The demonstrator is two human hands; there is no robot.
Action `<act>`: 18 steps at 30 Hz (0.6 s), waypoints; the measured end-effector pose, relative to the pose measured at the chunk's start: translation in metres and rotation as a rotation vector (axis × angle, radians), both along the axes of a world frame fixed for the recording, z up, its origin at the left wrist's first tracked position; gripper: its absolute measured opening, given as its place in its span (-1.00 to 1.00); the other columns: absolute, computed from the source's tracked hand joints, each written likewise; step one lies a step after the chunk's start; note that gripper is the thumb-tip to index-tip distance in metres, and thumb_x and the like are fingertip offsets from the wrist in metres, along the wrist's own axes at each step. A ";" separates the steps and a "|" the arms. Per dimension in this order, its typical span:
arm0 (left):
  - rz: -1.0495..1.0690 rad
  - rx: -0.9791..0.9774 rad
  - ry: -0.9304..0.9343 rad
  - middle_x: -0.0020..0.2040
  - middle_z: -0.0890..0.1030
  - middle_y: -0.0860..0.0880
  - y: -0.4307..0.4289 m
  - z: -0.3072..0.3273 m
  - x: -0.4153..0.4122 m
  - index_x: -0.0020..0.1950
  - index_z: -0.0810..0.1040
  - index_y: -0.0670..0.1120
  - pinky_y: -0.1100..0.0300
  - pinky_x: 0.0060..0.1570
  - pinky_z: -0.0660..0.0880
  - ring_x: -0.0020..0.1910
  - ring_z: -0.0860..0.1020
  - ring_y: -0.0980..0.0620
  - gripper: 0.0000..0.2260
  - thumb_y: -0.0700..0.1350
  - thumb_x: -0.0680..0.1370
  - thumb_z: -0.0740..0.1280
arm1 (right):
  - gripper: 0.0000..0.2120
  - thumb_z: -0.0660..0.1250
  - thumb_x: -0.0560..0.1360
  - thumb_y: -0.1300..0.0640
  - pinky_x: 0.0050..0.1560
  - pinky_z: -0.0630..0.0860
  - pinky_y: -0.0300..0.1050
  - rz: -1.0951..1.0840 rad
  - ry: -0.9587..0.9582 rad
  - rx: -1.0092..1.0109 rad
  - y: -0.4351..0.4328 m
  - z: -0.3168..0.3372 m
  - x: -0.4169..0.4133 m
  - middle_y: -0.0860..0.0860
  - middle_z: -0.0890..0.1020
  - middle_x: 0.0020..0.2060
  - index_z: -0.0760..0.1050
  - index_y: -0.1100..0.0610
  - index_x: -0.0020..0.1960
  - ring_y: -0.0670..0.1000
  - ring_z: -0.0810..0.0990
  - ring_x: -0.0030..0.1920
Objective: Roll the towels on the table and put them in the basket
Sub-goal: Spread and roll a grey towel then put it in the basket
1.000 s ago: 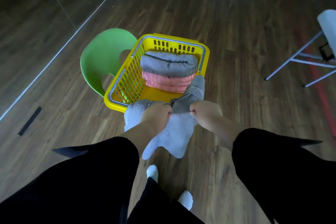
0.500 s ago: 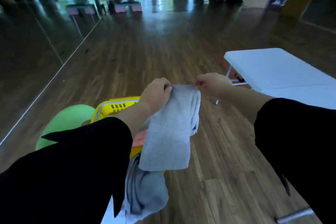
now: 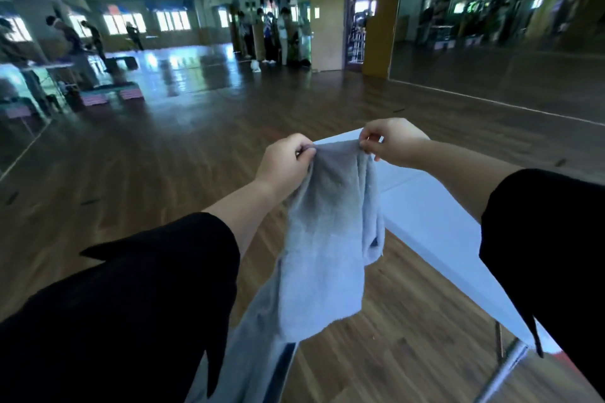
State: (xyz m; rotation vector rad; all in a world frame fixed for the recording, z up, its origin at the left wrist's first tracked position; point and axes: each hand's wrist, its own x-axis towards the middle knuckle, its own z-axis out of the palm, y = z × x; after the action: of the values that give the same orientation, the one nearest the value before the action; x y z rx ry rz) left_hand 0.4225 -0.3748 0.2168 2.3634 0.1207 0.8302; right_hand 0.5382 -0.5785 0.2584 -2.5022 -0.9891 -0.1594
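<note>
Grey towel (image 3: pixel 327 239) up in the air, near the white table (image 3: pixel 435 219). My left hand (image 3: pixel 284 163) and right hand (image 3: pixel 393 142) each pinch the top edge. Soft, light, limp; best held by its corners, then laid flat for rolling

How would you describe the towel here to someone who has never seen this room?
Start at the white table on the right of the wooden floor. In front of its left edge, the left hand and the right hand pinch the top of a grey towel. It alone hangs limp and pale between the black sleeves.
</note>
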 end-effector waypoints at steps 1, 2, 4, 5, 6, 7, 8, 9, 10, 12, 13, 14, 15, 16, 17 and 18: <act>-0.009 -0.008 0.005 -0.12 0.63 0.06 -0.006 0.001 0.019 -0.04 0.61 -0.07 0.23 -0.07 0.40 -0.05 0.55 0.06 -0.91 -0.10 0.56 0.33 | -0.90 0.29 0.58 0.04 -0.09 0.63 -0.01 -0.010 0.008 0.005 -0.007 0.001 0.017 -0.04 0.63 -0.11 0.57 0.01 -0.02 -0.08 0.64 -0.22; -0.015 -0.013 0.009 -0.13 0.62 0.07 -0.012 0.003 0.038 -0.04 0.61 -0.06 0.24 -0.09 0.38 -0.06 0.55 0.07 -0.91 -0.10 0.56 0.32 | -0.90 0.29 0.58 0.03 -0.08 0.64 -0.01 -0.021 0.017 0.007 -0.014 0.003 0.034 -0.05 0.63 -0.12 0.57 0.01 -0.03 -0.08 0.64 -0.23; -0.013 -0.018 0.011 -0.15 0.61 0.09 -0.021 0.007 0.079 -0.06 0.59 -0.04 0.26 -0.15 0.35 -0.08 0.54 0.08 -0.91 -0.08 0.57 0.31 | -0.90 0.30 0.57 0.03 -0.07 0.64 -0.03 -0.033 0.026 -0.004 -0.024 0.008 0.070 -0.05 0.63 -0.14 0.57 0.01 -0.04 -0.09 0.64 -0.22; -0.005 -0.027 0.016 -0.14 0.60 0.09 -0.024 0.009 0.094 -0.07 0.58 -0.03 0.28 -0.18 0.34 -0.09 0.53 0.09 -0.90 -0.08 0.58 0.29 | -0.91 0.31 0.57 0.04 -0.06 0.63 -0.03 -0.029 0.036 -0.004 -0.026 0.011 0.085 -0.05 0.63 -0.15 0.57 0.02 -0.05 -0.09 0.64 -0.22; 0.004 -0.044 0.019 -0.13 0.60 0.08 -0.027 0.011 0.111 -0.07 0.57 -0.02 0.30 -0.21 0.34 -0.10 0.52 0.10 -0.90 -0.07 0.59 0.28 | -0.91 0.31 0.57 0.05 -0.05 0.63 -0.04 -0.025 0.048 0.003 -0.027 0.014 0.101 -0.04 0.64 -0.16 0.57 0.02 -0.07 -0.08 0.65 -0.21; 0.015 -0.070 0.018 -0.12 0.59 0.07 -0.030 0.014 0.128 -0.07 0.55 -0.02 0.32 -0.22 0.33 -0.10 0.51 0.10 -0.90 -0.07 0.60 0.26 | -0.91 0.32 0.57 0.06 -0.05 0.63 -0.04 -0.021 0.058 0.012 -0.027 0.017 0.119 -0.04 0.64 -0.17 0.57 0.02 -0.08 -0.07 0.65 -0.20; 0.030 -0.100 0.015 -0.10 0.58 0.06 -0.032 0.016 0.144 -0.06 0.54 -0.02 0.32 -0.22 0.32 -0.10 0.50 0.10 -0.90 -0.07 0.61 0.25 | -0.91 0.32 0.57 0.06 -0.06 0.63 -0.05 -0.013 0.066 0.021 -0.025 0.021 0.136 -0.04 0.65 -0.18 0.57 0.01 -0.09 -0.07 0.66 -0.21; 0.048 -0.132 0.011 -0.10 0.57 0.06 -0.032 0.017 0.158 -0.06 0.53 -0.02 0.29 -0.18 0.32 -0.09 0.49 0.09 -0.90 -0.08 0.61 0.24 | -0.92 0.32 0.57 0.07 -0.10 0.63 -0.08 -0.001 0.075 0.027 -0.021 0.023 0.152 -0.04 0.65 -0.18 0.57 0.01 -0.09 -0.08 0.66 -0.22; 0.065 -0.161 -0.001 -0.10 0.56 0.05 -0.032 0.018 0.171 -0.06 0.52 -0.02 0.27 -0.15 0.32 -0.09 0.49 0.09 -0.90 -0.08 0.62 0.24 | -0.92 0.32 0.57 0.07 -0.18 0.62 -0.14 0.014 0.085 0.031 -0.017 0.025 0.165 -0.04 0.65 -0.17 0.56 0.00 -0.09 -0.09 0.66 -0.23; 0.095 -0.203 -0.037 -0.13 0.54 0.06 -0.027 0.020 0.193 -0.08 0.51 -0.04 0.27 -0.13 0.31 -0.09 0.48 0.07 -0.89 -0.09 0.62 0.24 | -0.92 0.31 0.58 0.07 -0.34 0.51 -0.28 0.044 0.111 0.046 -0.005 0.025 0.188 -0.04 0.64 -0.17 0.55 -0.01 -0.08 -0.11 0.66 -0.26; 0.108 -0.216 -0.053 -0.15 0.53 0.07 -0.022 0.020 0.203 -0.08 0.52 -0.05 0.28 -0.15 0.30 -0.09 0.48 0.07 -0.89 -0.09 0.61 0.25 | -0.91 0.30 0.58 0.08 -0.38 0.48 -0.31 0.053 0.126 0.059 0.003 0.024 0.198 -0.03 0.65 -0.18 0.55 0.00 -0.09 -0.11 0.66 -0.27; 0.119 -0.220 -0.061 -0.16 0.53 0.08 -0.016 0.020 0.210 -0.08 0.53 -0.06 0.30 -0.17 0.30 -0.10 0.48 0.07 -0.89 -0.09 0.61 0.25 | -0.91 0.30 0.58 0.09 -0.40 0.47 -0.30 0.059 0.140 0.073 0.013 0.021 0.207 -0.01 0.66 -0.19 0.54 0.01 -0.10 -0.10 0.67 -0.28; 0.131 -0.216 -0.062 -0.15 0.54 0.07 -0.009 0.020 0.217 -0.07 0.53 -0.07 0.34 -0.19 0.31 -0.11 0.48 0.09 -0.89 -0.08 0.61 0.26 | -0.91 0.30 0.57 0.10 -0.42 0.50 -0.27 0.064 0.151 0.089 0.023 0.018 0.215 0.02 0.67 -0.20 0.54 0.02 -0.11 -0.08 0.67 -0.29; 0.142 -0.204 -0.063 -0.14 0.54 0.06 -0.001 0.021 0.224 -0.06 0.54 -0.07 0.40 -0.23 0.30 -0.12 0.48 0.10 -0.89 -0.08 0.61 0.26 | -0.91 0.30 0.57 0.11 -0.42 0.53 -0.23 0.070 0.161 0.114 0.034 0.015 0.222 0.05 0.68 -0.20 0.54 0.02 -0.11 -0.06 0.68 -0.30; 0.156 -0.191 -0.070 -0.14 0.55 0.06 0.008 0.023 0.230 -0.07 0.53 -0.07 0.45 -0.26 0.29 -0.13 0.47 0.11 -0.89 -0.08 0.61 0.26 | -0.92 0.30 0.56 0.11 -0.40 0.57 -0.19 0.075 0.182 0.147 0.045 0.011 0.228 0.07 0.68 -0.19 0.54 0.04 -0.09 -0.04 0.68 -0.31; 0.176 -0.182 -0.083 -0.15 0.55 0.06 0.019 0.025 0.236 -0.07 0.53 -0.06 0.45 -0.26 0.29 -0.14 0.47 0.11 -0.90 -0.09 0.60 0.27 | -0.94 0.30 0.56 0.09 -0.37 0.60 -0.15 0.087 0.218 0.190 0.057 0.009 0.233 0.08 0.68 -0.18 0.53 0.05 -0.06 -0.01 0.68 -0.30</act>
State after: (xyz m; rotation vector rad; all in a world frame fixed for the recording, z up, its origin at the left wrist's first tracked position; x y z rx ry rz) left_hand 0.6581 -0.3559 0.2413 2.1665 0.3591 0.9569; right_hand 0.7714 -0.5216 0.2673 -2.2450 -0.9435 0.0448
